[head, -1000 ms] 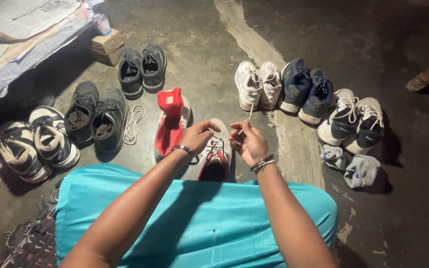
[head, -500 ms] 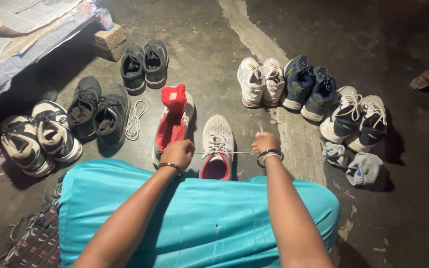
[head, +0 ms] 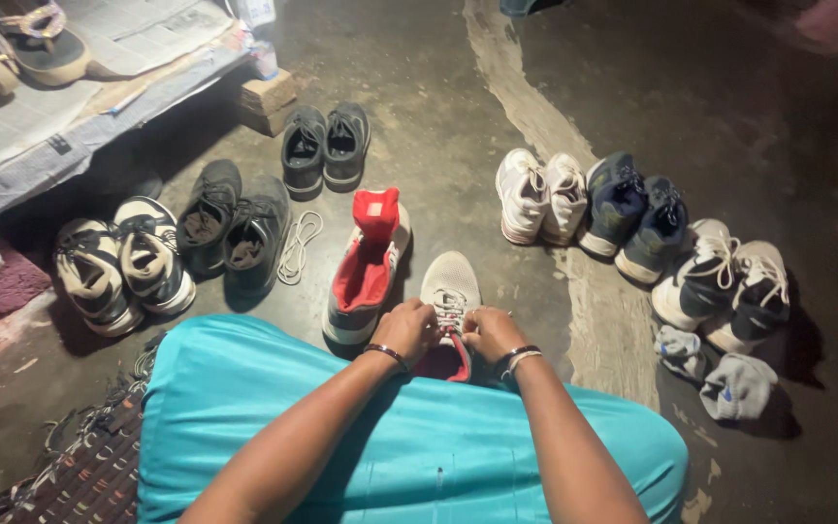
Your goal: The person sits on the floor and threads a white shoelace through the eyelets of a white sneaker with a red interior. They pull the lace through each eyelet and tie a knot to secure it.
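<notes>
Right at the knees, on the dark floor, both hands sit on the white-and-red sneaker (head: pixel 449 296): left hand (head: pixel 407 329) and right hand (head: pixel 490 331) look pinched on its laces, probably for tension. Its mate (head: pixel 369 269) lies alongside, tongue up.

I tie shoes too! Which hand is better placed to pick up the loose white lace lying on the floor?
Probably the left hand. The coiled white shoelace lies on its side, beside the dark grey sneaker. The right hand sits across the pale grey, red-lined laced sneaker, farther away.
</notes>
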